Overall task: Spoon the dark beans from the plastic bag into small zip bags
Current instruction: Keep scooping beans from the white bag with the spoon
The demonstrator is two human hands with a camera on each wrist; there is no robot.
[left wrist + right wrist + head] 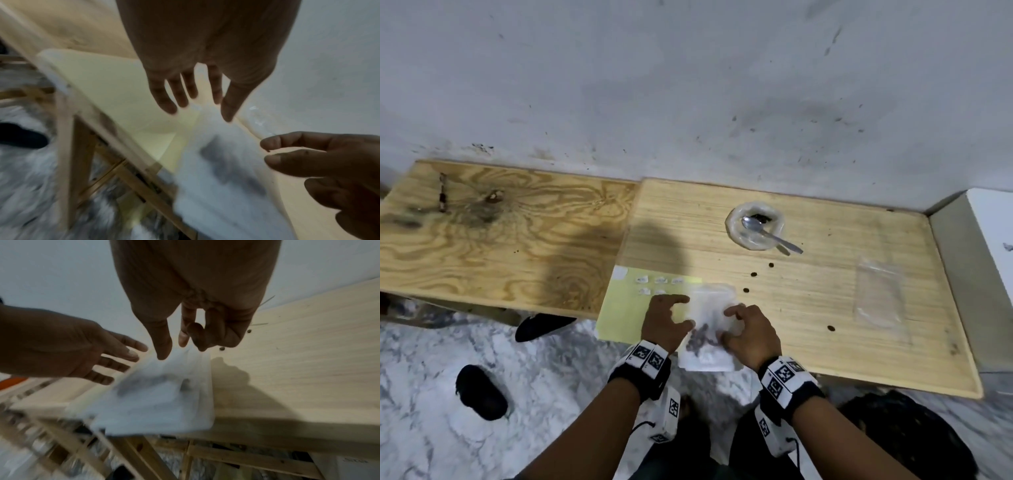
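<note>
A small zip bag (705, 337) with dark beans inside lies on the table's front edge, partly overhanging it; it is blurred in both wrist views (222, 165) (160, 395). My left hand (688, 311) is at its left side with straight, spread fingers (162, 99) above it. My right hand (724, 324) is at its right side, its fingers loosely curled, and the thumb (162, 345) points down at the bag's top edge. Neither hand plainly grips the bag. Far back, the rolled-down plastic bag (736, 233) holds a few dark beans and a metal spoon (767, 233).
A pale yellow sheet (626, 308) with small white labels lies left of the bag. Clear empty zip bags (880, 298) lie at the right. Several loose beans (753, 274) dot the wooden table (808, 308). A white box (989, 240) stands at the far right.
</note>
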